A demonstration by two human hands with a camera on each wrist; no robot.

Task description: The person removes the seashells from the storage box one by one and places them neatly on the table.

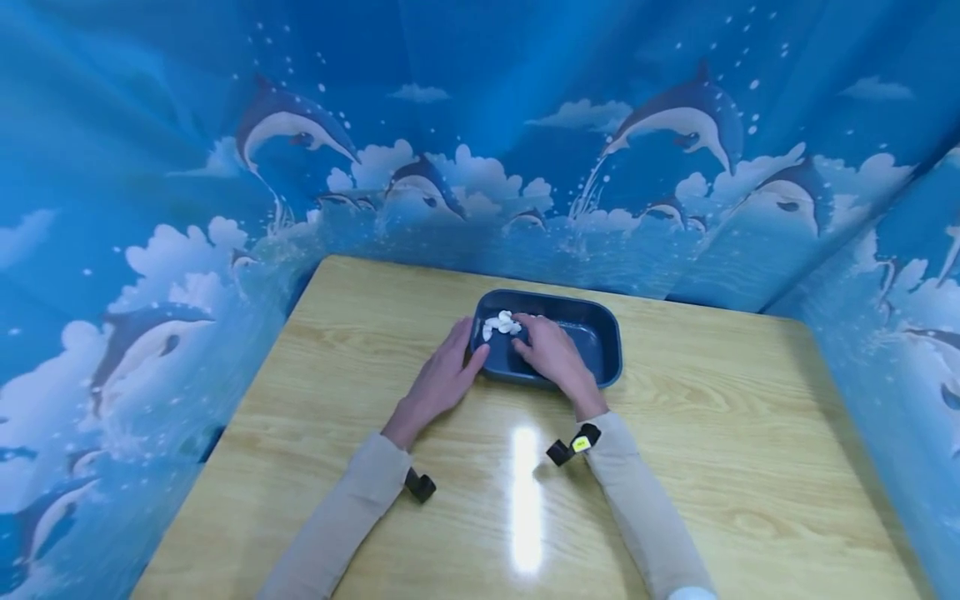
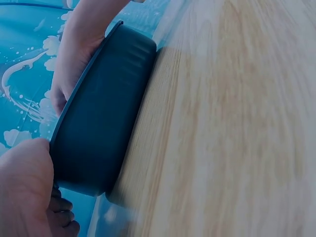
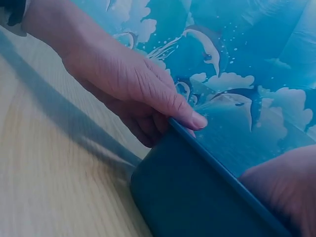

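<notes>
A dark blue rectangular plastic basin (image 1: 592,304) stands on the table, with several small rounded white pieces (image 1: 498,325) clustered at its left end. My left hand (image 1: 442,375) holds the basin's left rim. In the right wrist view, the left thumb (image 3: 195,120) hooks over the rim while the other fingers lie against the outer wall. My right hand (image 1: 551,350) reaches down inside the basin, its fingertips right at the white pieces. The basin wall hides those fingers in both wrist views, and I cannot tell whether they pinch a piece.
The wood-grain table (image 1: 735,433) extends around the basin, its far edge close behind it. A blue curtain (image 1: 480,108) printed with dolphins hangs behind and along both sides. Each wrist wears a black camera mount, the right one (image 1: 573,446) with a yellow label.
</notes>
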